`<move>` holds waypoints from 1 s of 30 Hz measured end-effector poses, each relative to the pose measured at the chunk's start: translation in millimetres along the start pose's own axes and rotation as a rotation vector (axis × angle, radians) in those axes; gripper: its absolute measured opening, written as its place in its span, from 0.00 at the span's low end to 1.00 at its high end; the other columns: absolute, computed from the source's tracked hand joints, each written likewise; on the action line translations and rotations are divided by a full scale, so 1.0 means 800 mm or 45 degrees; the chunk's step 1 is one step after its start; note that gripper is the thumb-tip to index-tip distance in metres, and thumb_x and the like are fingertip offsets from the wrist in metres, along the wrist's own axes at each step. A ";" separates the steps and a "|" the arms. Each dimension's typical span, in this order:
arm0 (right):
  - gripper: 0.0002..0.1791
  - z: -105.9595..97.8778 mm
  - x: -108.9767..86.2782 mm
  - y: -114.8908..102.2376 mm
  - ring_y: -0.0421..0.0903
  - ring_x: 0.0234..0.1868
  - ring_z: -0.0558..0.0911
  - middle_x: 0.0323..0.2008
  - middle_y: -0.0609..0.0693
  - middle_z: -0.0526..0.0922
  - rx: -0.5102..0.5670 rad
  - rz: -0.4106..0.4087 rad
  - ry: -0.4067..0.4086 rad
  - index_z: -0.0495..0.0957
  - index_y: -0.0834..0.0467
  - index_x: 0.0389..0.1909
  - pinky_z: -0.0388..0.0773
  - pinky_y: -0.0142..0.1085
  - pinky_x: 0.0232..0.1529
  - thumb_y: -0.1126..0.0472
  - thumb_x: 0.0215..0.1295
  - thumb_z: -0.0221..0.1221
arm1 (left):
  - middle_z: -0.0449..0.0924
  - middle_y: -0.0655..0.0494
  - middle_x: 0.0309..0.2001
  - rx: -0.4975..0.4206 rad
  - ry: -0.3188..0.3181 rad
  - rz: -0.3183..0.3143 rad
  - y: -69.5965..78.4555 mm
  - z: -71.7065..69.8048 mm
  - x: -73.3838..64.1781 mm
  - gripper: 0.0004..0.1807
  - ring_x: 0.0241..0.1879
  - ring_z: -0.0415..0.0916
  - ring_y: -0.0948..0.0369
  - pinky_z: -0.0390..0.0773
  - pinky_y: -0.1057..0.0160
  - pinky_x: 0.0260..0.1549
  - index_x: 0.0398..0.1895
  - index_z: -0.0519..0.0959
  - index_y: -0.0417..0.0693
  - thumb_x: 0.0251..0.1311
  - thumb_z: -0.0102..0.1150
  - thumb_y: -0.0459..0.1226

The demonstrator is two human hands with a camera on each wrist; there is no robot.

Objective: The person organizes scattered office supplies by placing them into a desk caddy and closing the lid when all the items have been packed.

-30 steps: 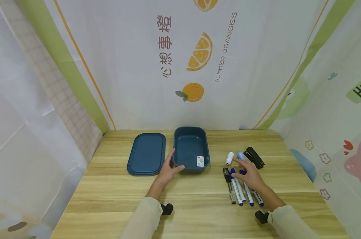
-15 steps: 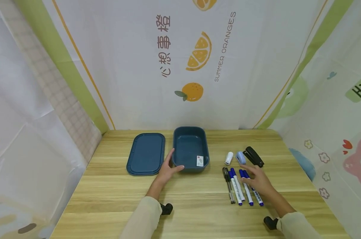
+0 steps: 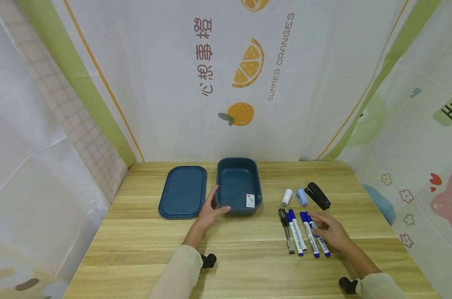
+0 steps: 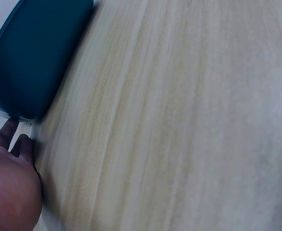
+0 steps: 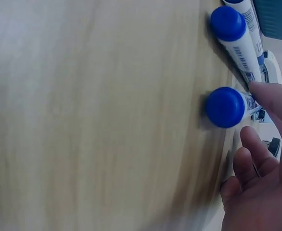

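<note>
Where the table (image 3: pixel 248 270) bears the blue box (image 3: pixel 242 212), your left hand (image 3: pixel 208 215) rests spread, fingers straight, at its near-left corner; the lid (image 3: pixel 183 192) lies to its left. Your right hand (image 3: pixel 332 232), out to the box's right, has thumb and fingers loosely bent about the marker farthest from it (image 3: pixel 324 247); these views cannot tell you whether they pinch it. Judging from this, you'd do best to take the barrel rather than the cap, fingertips clear of the next marker (image 3: pixel 310 238) toward the box, which could roll if nudged.
</note>
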State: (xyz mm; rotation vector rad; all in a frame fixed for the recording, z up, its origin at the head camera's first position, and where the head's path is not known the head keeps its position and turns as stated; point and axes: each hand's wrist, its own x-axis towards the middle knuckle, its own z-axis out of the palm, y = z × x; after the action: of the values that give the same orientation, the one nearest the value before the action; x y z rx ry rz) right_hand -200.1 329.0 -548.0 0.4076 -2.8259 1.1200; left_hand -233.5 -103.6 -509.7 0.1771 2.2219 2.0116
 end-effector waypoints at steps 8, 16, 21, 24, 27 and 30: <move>0.30 0.001 0.001 -0.003 0.40 0.26 0.68 0.25 0.44 0.70 -0.074 0.098 -0.073 0.74 0.62 0.63 0.66 0.33 0.27 0.70 0.57 0.66 | 0.42 0.39 0.76 -0.002 -0.002 0.004 0.002 0.000 0.002 0.51 0.74 0.38 0.44 0.48 0.44 0.68 0.78 0.49 0.49 0.56 0.70 0.36; 0.28 0.005 0.003 -0.002 0.40 0.23 0.67 0.22 0.44 0.68 -0.132 0.099 -0.122 0.74 0.60 0.63 0.65 0.33 0.23 0.71 0.58 0.63 | 0.42 0.39 0.76 0.000 -0.003 0.004 -0.001 0.001 0.004 0.51 0.74 0.38 0.44 0.48 0.43 0.68 0.78 0.49 0.49 0.56 0.70 0.35; 0.26 0.004 0.003 -0.009 0.42 0.24 0.67 0.22 0.45 0.69 -0.078 0.141 -0.125 0.77 0.60 0.60 0.65 0.33 0.24 0.71 0.58 0.63 | 0.41 0.39 0.76 -0.010 -0.005 0.008 -0.002 0.000 0.003 0.50 0.74 0.38 0.44 0.47 0.42 0.68 0.78 0.49 0.49 0.56 0.69 0.34; 0.24 0.002 0.005 -0.017 0.42 0.24 0.67 0.22 0.46 0.69 -0.047 0.151 -0.090 0.79 0.60 0.58 0.65 0.33 0.24 0.71 0.58 0.63 | 0.41 0.40 0.76 -0.015 -0.012 0.010 -0.002 -0.001 0.003 0.51 0.74 0.37 0.44 0.47 0.42 0.68 0.78 0.48 0.50 0.57 0.69 0.35; 0.23 0.000 0.008 -0.026 0.42 0.25 0.68 0.23 0.46 0.70 -0.032 0.135 -0.057 0.79 0.61 0.57 0.66 0.33 0.24 0.71 0.59 0.62 | 0.40 0.40 0.76 -0.010 -0.017 0.009 -0.003 -0.002 0.002 0.51 0.74 0.37 0.44 0.46 0.42 0.68 0.78 0.48 0.50 0.57 0.70 0.36; 0.23 -0.001 0.014 -0.034 0.42 0.26 0.68 0.24 0.46 0.71 0.015 0.118 -0.042 0.78 0.61 0.58 0.67 0.33 0.25 0.70 0.61 0.61 | 0.40 0.40 0.76 -0.007 -0.017 0.003 -0.004 -0.003 0.002 0.51 0.74 0.37 0.44 0.46 0.42 0.68 0.78 0.48 0.51 0.56 0.70 0.36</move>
State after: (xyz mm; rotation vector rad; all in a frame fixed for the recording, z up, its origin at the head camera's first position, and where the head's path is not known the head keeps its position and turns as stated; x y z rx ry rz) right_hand -203.3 307.7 -527.6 0.3009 -2.8953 1.1579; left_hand -235.7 -105.6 -512.7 0.1923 2.2090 2.0114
